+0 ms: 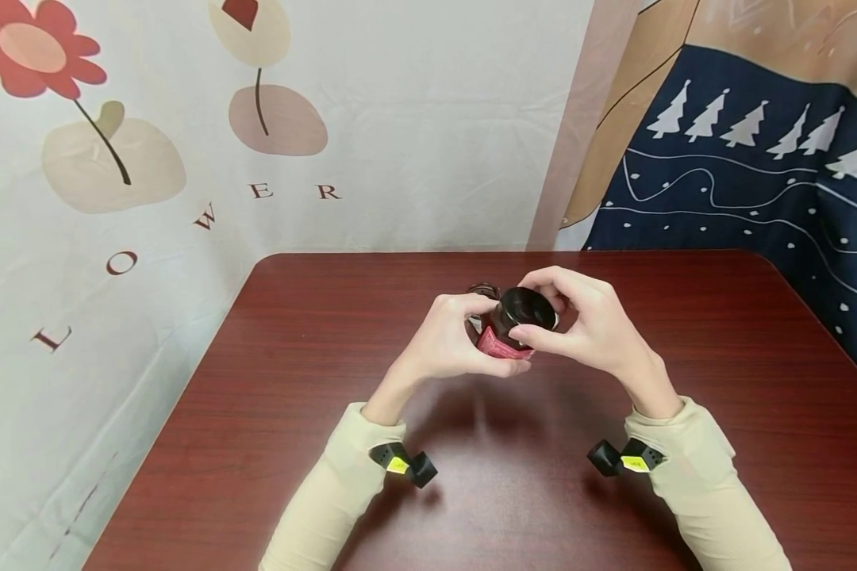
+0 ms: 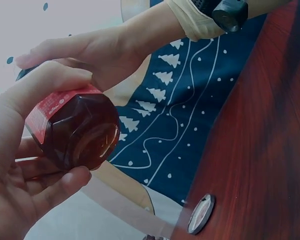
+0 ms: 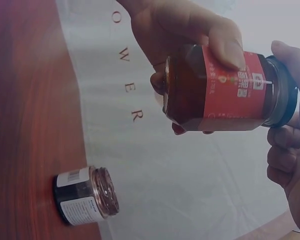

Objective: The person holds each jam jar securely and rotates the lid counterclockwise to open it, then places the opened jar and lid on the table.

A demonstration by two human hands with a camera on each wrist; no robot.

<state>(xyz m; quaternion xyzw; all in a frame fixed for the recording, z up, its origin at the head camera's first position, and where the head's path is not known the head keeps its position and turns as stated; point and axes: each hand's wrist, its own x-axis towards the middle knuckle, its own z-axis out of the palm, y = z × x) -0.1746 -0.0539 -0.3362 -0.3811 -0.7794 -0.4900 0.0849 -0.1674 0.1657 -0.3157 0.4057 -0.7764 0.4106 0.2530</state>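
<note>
Above the table, my left hand (image 1: 450,341) grips a dark amber glass jar (image 3: 187,90) by its body, fingers and thumb around the red label (image 1: 500,346). The jar has flat facets and is held tilted. Its black lid (image 1: 527,308) is pinched at the rim by the thumb and fingers of my right hand (image 1: 589,321). In the right wrist view the lid sits at the jar's mouth. The left wrist view shows the jar's rounded glass base (image 2: 92,142) facing that camera.
A second jar (image 3: 80,197), lidless with dark contents and white labels, stands on the table behind my hands; they partly cover it in the head view. A loose round lid (image 2: 201,214) lies near the table's far edge. Printed cloths (image 1: 428,159) hang behind the table (image 1: 314,444).
</note>
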